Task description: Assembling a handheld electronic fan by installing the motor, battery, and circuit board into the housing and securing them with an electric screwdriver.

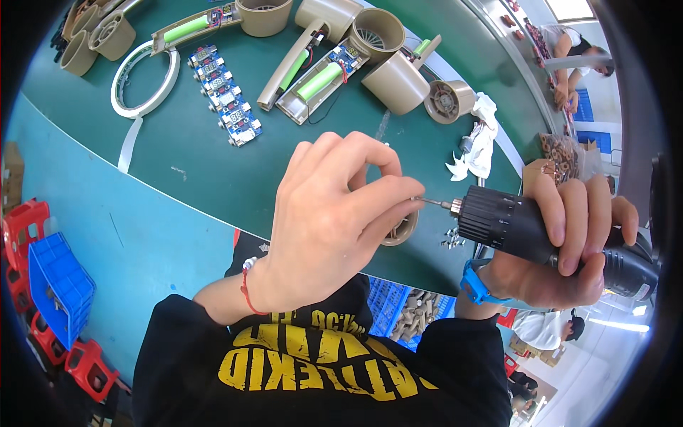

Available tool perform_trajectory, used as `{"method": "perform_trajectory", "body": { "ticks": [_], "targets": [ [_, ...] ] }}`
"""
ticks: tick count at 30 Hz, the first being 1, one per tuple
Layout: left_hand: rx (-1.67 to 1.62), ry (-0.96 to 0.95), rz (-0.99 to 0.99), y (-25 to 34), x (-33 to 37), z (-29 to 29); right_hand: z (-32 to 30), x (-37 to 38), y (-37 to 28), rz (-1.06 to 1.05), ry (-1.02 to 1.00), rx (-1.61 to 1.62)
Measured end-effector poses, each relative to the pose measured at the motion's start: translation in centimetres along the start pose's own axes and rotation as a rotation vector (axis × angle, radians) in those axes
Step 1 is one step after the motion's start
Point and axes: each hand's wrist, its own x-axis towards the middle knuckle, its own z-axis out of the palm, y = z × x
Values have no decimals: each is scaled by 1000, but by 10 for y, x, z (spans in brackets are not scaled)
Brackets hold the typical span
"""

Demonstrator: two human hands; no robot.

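My right hand (576, 220) is wrapped round a black electric screwdriver (498, 219), which lies nearly level with its thin bit (434, 203) pointing left. The thumb and forefinger of my left hand (334, 199) pinch together at the bit's tip. Whatever they hold there is too small to make out. Below these fingertips a round tan plastic housing (403, 229) shows in part, mostly hidden behind my left hand. Several small shiny metal pieces (452, 238), probably screws, lie on the green table (206, 174) under the screwdriver.
Along the table's far side stand several tan housings (396, 84) and opened handles with green battery cells (319, 82). Nearer are a strip of blue circuit boards (225, 96), a tape roll (144, 78) and a white fan blade (457, 167). Blue crates (61, 285) and red stools (91, 368) flank the left.
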Motion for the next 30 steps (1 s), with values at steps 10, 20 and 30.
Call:
{"method": "perform_trajectory", "body": {
  "ticks": [10, 20, 30],
  "targets": [
    [2, -6, -12, 1, 0, -1, -9, 0, -4, 19, -92, -19],
    [-78, -43, -33, -1, -2, 0, 1, -3, 2, -27, -57, -61],
    [-133, 6, -40, -1, -8, 11, 8, -9, 3, -12, -70, -163]
  ]
}}
